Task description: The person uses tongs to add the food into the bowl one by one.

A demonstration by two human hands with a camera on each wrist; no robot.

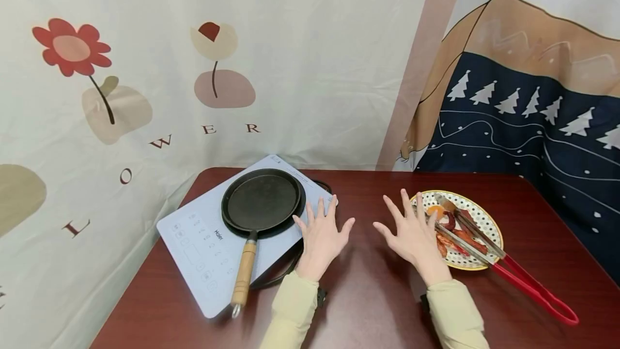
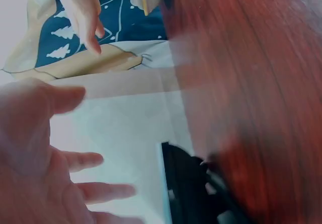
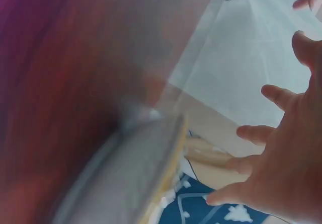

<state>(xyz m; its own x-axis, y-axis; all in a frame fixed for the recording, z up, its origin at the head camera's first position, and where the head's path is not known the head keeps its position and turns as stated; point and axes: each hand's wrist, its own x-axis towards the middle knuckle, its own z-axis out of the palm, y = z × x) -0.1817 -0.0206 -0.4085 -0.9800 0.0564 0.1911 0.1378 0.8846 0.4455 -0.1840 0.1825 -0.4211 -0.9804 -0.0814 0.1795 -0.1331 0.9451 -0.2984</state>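
Fingers spread, my left hand (image 1: 322,241) hovers above the table, close to the right side of a white induction cooker (image 1: 194,263). A black flat pan (image 1: 263,198) with a wooden handle (image 1: 244,273) sits on that cooker. My right hand (image 1: 413,237), also spread, is in the air at the left edge of a dotted plate (image 1: 489,225). On the plate lie pieces of meat (image 1: 470,241) and an orange round item (image 1: 435,211). Tongs (image 1: 520,279) with red handles rest across it. Both hands hold nothing; the right fingers hide part of the plate's left rim.
The dark red wooden table (image 1: 368,306) carries everything. Behind it hangs a curtain (image 1: 319,69) printed with flowers and trees. A black cable (image 1: 278,280) shows beside the cooker, and the tongs' handles stick out past the plate to the right.
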